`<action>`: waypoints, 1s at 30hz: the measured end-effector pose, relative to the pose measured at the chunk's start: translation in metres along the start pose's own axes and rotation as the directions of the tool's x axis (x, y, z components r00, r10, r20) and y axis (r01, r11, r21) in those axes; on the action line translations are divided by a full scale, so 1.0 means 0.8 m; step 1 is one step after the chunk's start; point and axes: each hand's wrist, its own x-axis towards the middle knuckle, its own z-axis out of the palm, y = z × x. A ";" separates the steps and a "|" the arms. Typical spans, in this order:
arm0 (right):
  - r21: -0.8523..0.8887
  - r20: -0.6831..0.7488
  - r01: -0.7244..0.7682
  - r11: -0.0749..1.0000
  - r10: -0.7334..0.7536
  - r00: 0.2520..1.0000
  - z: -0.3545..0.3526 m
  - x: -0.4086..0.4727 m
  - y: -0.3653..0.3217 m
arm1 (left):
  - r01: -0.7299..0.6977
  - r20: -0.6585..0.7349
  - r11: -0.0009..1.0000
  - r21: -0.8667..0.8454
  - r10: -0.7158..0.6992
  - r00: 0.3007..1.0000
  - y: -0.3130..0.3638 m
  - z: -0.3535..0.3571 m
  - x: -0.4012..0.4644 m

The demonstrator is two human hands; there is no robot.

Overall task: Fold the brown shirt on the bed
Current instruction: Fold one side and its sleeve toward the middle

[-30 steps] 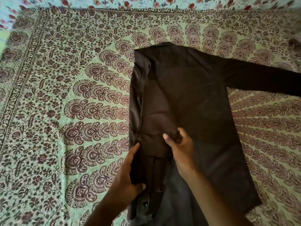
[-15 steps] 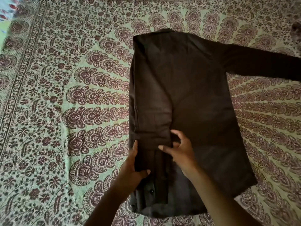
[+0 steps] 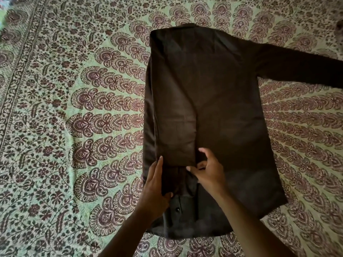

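The brown shirt (image 3: 219,101) lies back-up on the bed, collar at the far end. Its left side is folded in over the body, with the sleeve laid down along that fold. The other sleeve (image 3: 300,69) stretches out flat to the right. My left hand (image 3: 156,190) holds the left edge of the folded sleeve near the cuff, thumb tucked on top. My right hand (image 3: 206,169) pinches the lower right corner of the folded panel between thumb and fingers. A button on the cuff (image 3: 177,208) shows just below my left hand.
The bed is covered by a pale green sheet (image 3: 74,127) with a dark red peacock-feather and floral print. A bordered band of the print runs down the far left.
The view has tilted so the shirt's hem now shows. Both hands stayed at the sleeve's lower end; my right hand's fingers curled in to pinch the corner of the folded panel.
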 end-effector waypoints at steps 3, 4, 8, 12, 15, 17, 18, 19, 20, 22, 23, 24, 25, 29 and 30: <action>-0.090 0.047 0.064 0.994 -0.060 0.997 0.005 -0.001 0.018 | -0.013 -0.037 0.997 0.079 0.016 0.999 -0.001 0.002 0.003; -0.119 0.064 0.078 0.990 -0.071 0.995 0.005 -0.001 0.021 | -0.008 -0.048 0.995 0.101 0.013 0.999 -0.003 0.002 0.005; -0.208 0.018 0.145 0.967 -0.145 0.989 0.002 0.000 0.018 | 0.053 -0.072 0.971 0.234 -0.037 0.997 0.003 -0.005 0.012; -0.262 -0.135 0.192 0.946 -0.233 0.963 0.007 0.023 -0.007 | 0.121 -0.185 0.973 0.198 -0.084 0.979 0.022 -0.024 0.041; -0.303 -0.233 0.221 0.927 -0.297 0.926 0.012 0.067 -0.041 | 0.121 -0.265 0.975 0.189 -0.068 0.962 0.041 -0.051 0.099; -0.324 -0.267 0.189 0.927 -0.281 0.922 0.011 0.102 -0.072 | 0.108 -0.276 0.987 0.115 -0.073 0.958 0.055 -0.071 0.146; -0.318 -0.270 0.145 0.937 -0.236 0.934 0.009 0.120 -0.087 | 0.101 -0.273 0.993 0.069 -0.078 0.959 0.063 -0.081 0.169; -0.296 -0.265 0.098 0.950 -0.180 0.947 0.007 0.137 -0.100 | 0.100 -0.271 0.995 0.031 -0.088 0.959 0.070 -0.090 0.189; -0.265 -0.251 0.057 0.963 -0.126 0.960 0.006 0.154 -0.110 | 0.101 -0.275 0.995 0.000 -0.097 0.956 0.075 -0.099 0.207; -0.221 -0.217 0.007 0.975 -0.056 0.975 0.006 0.178 -0.118 | 0.109 -0.285 0.993 -0.036 -0.115 0.952 0.081 -0.112 0.233; -0.225 -0.213 -0.013 0.974 -0.036 0.976 0.005 0.184 -0.120 | 0.106 -0.286 0.994 -0.041 -0.113 0.951 0.082 -0.118 0.243; -0.238 -0.213 -0.033 0.971 -0.019 0.977 0.003 0.188 -0.121 | 0.101 -0.285 0.994 -0.044 -0.110 0.952 0.081 -0.123 0.250; -0.253 -0.212 -0.052 0.966 -0.003 0.977 0.001 0.189 -0.121 | 0.096 -0.280 0.994 -0.051 -0.107 0.954 0.082 -0.129 0.255; -0.225 -0.189 -0.075 0.972 0.032 0.981 -0.015 0.186 -0.124 | 0.052 -0.241 0.996 -0.078 -0.069 0.968 0.086 -0.145 0.265; -0.214 -0.184 -0.073 0.974 0.034 0.982 -0.019 0.189 -0.126 | 0.051 -0.226 0.994 -0.094 -0.071 0.972 0.087 -0.149 0.270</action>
